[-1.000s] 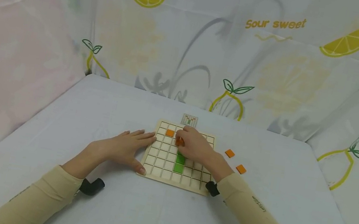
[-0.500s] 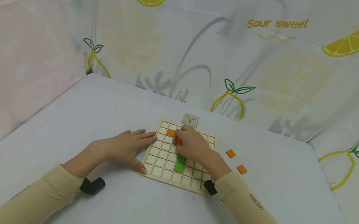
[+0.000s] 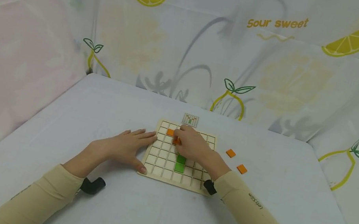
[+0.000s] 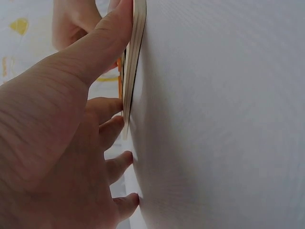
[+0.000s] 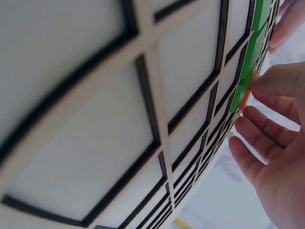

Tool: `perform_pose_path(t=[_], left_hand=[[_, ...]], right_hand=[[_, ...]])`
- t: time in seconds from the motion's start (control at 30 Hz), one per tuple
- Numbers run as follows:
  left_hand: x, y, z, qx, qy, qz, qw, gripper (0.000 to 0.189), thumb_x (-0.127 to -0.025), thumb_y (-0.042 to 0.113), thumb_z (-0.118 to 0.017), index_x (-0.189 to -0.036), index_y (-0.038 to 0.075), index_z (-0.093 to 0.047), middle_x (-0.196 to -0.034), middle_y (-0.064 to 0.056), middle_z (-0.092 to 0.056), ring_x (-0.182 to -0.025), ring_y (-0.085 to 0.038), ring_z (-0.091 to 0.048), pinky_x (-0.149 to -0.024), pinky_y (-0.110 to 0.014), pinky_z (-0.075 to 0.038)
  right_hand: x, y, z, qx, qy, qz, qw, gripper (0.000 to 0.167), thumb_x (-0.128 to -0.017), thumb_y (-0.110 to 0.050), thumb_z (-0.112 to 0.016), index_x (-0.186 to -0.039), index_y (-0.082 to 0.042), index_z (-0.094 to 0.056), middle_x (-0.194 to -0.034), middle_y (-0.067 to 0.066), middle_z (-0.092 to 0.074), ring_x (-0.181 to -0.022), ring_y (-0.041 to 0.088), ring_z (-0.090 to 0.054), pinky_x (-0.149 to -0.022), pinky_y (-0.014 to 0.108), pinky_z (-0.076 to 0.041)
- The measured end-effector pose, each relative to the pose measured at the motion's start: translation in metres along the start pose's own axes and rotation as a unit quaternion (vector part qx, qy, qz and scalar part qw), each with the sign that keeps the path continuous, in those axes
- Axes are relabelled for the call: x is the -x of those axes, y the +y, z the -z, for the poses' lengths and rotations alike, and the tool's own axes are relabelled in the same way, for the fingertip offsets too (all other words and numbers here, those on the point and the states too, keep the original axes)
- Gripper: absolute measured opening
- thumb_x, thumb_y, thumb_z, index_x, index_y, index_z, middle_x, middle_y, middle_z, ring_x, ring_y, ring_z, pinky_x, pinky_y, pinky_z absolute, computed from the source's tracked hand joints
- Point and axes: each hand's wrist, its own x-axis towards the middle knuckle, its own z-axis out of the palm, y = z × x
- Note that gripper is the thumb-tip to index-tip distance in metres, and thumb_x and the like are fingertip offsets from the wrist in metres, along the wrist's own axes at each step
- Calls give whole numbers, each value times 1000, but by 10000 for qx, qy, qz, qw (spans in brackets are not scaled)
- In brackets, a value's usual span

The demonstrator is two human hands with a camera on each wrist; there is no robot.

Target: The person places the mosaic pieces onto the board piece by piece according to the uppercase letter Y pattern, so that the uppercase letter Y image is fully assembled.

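A wooden grid board (image 3: 160, 162) lies on the white table. My left hand (image 3: 124, 147) is spread at its left edge, thumb at the near corner and index fingertip touching the far part of that side. Over the upper middle of the board, my right hand (image 3: 192, 144) pinches an orange square tile (image 3: 176, 141), which the right wrist view shows between thumb and fingers. Green tiles (image 5: 252, 52) sit in a column of cells just beside it. Another orange tile (image 3: 170, 132) lies in a cell up and left. My right hand hides part of the board.
Two loose orange tiles, one nearer the board (image 3: 230, 153) and one farther right (image 3: 242, 169), lie on the table. A small card with a printed grid pattern (image 3: 190, 120) lies behind the board. A lemon-printed cloth (image 3: 178, 39) hangs behind the table.
My right hand has shifted the pinched orange tile slightly to the left over the board. The left hand stays at the board's edge.
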Motion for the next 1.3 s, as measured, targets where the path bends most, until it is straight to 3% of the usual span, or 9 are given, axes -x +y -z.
perform_pose_path(t=[0.93, 1.17, 1.3], left_hand=[[1, -1, 0, -37, 22, -29, 10000, 116, -70, 72, -74, -160, 19, -23, -168, 0, -17, -155, -36, -13, -120, -66, -15], [1, -1, 0, -72, 39, -37, 10000, 115, -70, 71, -74, -159, 19, -24, -168, -1, -18, -155, -37, -14, -120, -66, -15], [1, 1, 0, -9, 28, 1, 10000, 115, -70, 70, -75, -159, 20, -24, -168, 1, -17, -156, -35, -12, -121, -65, -14]], right_hand=[[6, 2, -2, 90, 58, -56, 9999, 18, -95, -7, -58, -109, -10, -70, -100, 6, -63, -87, 19, -58, -79, 33, -53], [7, 3, -2, 56, -49, -234, 9997, 21, -96, -8, -57, -113, -9, -70, -105, 5, -66, -98, 20, -61, -89, 35, -53], [10, 4, 0, -37, -24, -242, 9997, 23, -95, -6, -56, -113, -8, -70, -105, 6, -66, -97, 20, -61, -87, 35, -53]])
